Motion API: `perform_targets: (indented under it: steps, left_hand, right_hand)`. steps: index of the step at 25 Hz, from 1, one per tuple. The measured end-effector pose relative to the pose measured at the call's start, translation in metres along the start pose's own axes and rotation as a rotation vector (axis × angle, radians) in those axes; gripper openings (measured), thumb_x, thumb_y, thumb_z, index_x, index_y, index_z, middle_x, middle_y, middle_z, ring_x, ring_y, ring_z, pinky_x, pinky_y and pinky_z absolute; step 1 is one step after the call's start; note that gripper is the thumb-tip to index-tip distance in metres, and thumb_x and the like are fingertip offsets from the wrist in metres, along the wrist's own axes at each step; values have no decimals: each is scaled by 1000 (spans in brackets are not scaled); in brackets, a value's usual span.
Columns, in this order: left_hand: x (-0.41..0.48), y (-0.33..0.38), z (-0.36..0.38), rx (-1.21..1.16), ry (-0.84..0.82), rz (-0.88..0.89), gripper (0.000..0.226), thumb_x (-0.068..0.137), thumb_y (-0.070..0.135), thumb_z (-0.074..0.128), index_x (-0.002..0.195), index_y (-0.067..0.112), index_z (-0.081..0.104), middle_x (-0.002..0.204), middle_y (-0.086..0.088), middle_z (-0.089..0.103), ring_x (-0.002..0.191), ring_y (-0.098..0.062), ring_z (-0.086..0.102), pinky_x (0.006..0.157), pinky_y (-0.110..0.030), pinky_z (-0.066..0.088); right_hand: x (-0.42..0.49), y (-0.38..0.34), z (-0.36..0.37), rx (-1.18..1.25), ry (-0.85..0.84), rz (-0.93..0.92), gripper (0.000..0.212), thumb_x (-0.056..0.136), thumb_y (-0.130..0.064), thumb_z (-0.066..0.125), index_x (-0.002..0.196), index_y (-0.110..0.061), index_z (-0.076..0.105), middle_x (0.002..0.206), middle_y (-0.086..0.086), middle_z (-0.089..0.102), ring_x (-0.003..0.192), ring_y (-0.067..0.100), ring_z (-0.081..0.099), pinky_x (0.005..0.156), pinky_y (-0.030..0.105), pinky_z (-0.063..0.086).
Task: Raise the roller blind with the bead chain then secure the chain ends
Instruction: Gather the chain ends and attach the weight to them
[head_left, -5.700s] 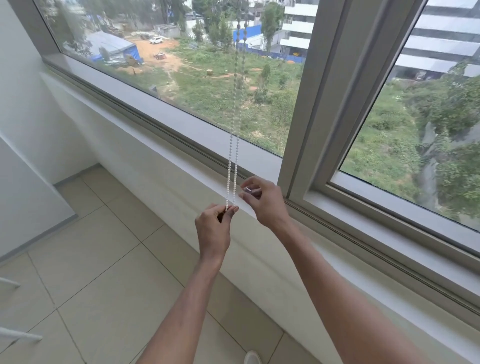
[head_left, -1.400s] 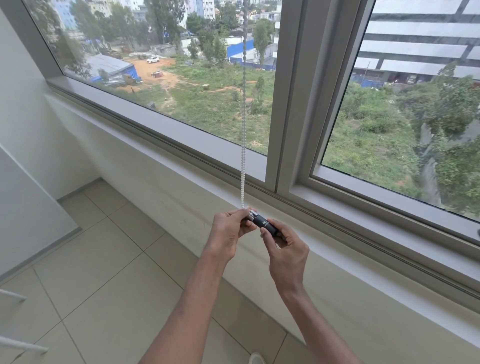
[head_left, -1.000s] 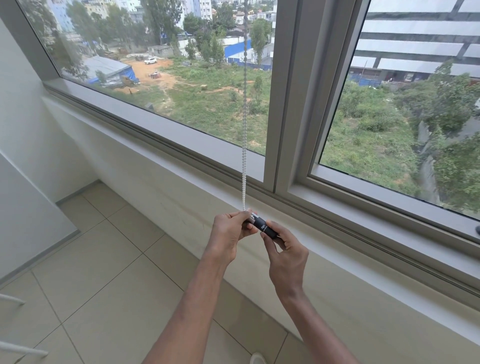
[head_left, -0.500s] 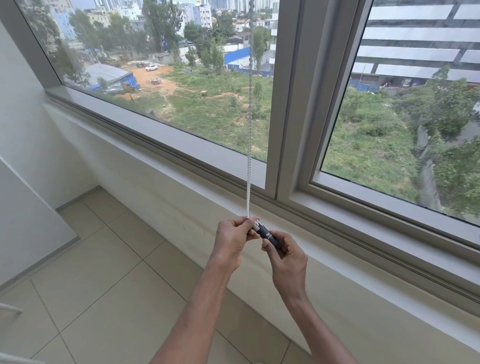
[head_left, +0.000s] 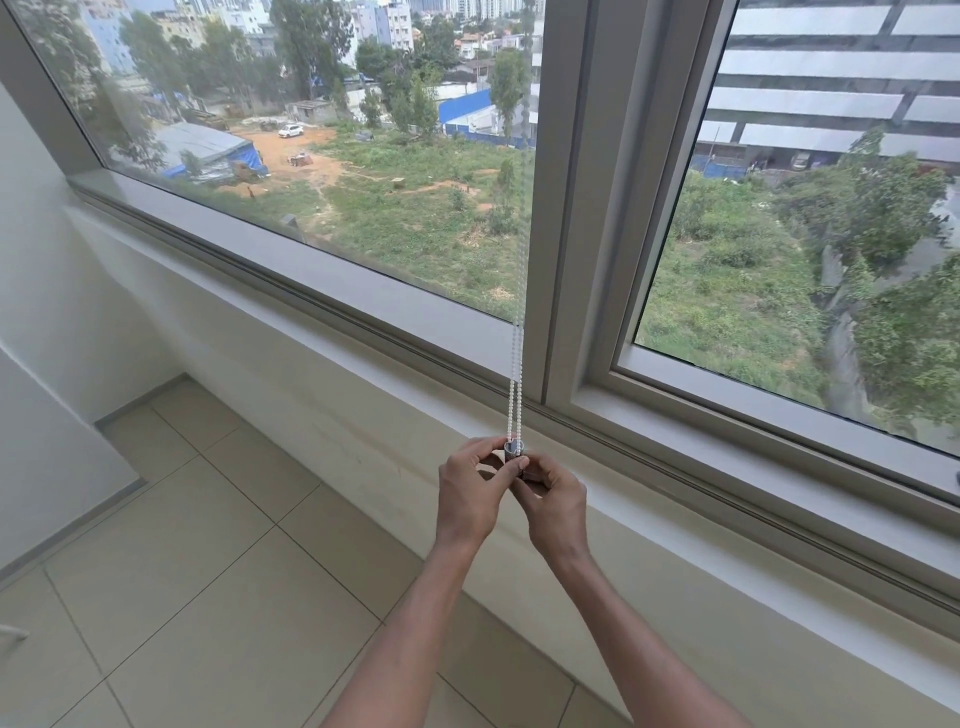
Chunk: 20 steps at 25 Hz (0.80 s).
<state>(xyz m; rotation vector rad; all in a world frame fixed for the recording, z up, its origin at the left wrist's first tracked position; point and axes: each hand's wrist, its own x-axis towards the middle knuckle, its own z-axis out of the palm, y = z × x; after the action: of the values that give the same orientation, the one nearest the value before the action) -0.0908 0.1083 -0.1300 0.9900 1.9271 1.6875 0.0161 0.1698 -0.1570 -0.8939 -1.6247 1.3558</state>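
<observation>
A white bead chain (head_left: 516, 379) hangs as two close strands in front of the window, just left of the grey mullion (head_left: 587, 208). Its lower ends run into a small dark grey chain connector (head_left: 511, 449), held upright. My left hand (head_left: 470, 491) pinches the connector from the left with thumb and fingers. My right hand (head_left: 553, 501) grips its lower part from the right. Both hands touch each other below the sill (head_left: 727, 499). The roller blind itself is out of view above.
A wide grey-framed window (head_left: 363, 296) spans the wall, with a pale ledge and wall below it. Beige floor tiles (head_left: 208, 571) lie underneath. A white wall corner (head_left: 47, 415) stands at the left.
The connector has turned from tilted to upright between my fingers, and both hands have closed in around it. The view has shifted slightly right and up.
</observation>
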Motion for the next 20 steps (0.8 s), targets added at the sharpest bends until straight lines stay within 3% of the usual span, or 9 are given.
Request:
perform_targets:
  steps: [4,9,16,20]
  left_hand:
    - [15,-12,5,33,37,0,22,87,19,89,107,28,85,94,14,79,72,-2,66,65,-13,53]
    - [39,-18,10,66,49,-22,19,86,21,90,104,22,86,96,9,82,68,-3,61,65,-15,53]
    - [50,-24,18,62,45,-54,20,85,19,90,105,24,87,87,18,80,67,0,60,65,-11,49]
    - [54,-22,18,61,31,-60,20,85,19,90,103,27,87,95,26,78,68,1,60,64,-12,50]
  right_hand:
    - [19,4,5,-22,-12,22,24,97,-6,77,111,-25,80,98,-10,84,94,9,80,90,26,62]
    - [38,1,5,-105,-45,1,40,100,-7,72,108,-46,77,95,-28,80,87,-5,75,79,8,52]
    - [53,3,2,-134,-45,29,32,104,-10,68,118,-35,81,101,-19,82,93,7,74,83,14,54]
    - [56,2,3,-140,-27,47,28,104,-9,68,123,-24,81,105,-8,83,95,12,76,84,16,55]
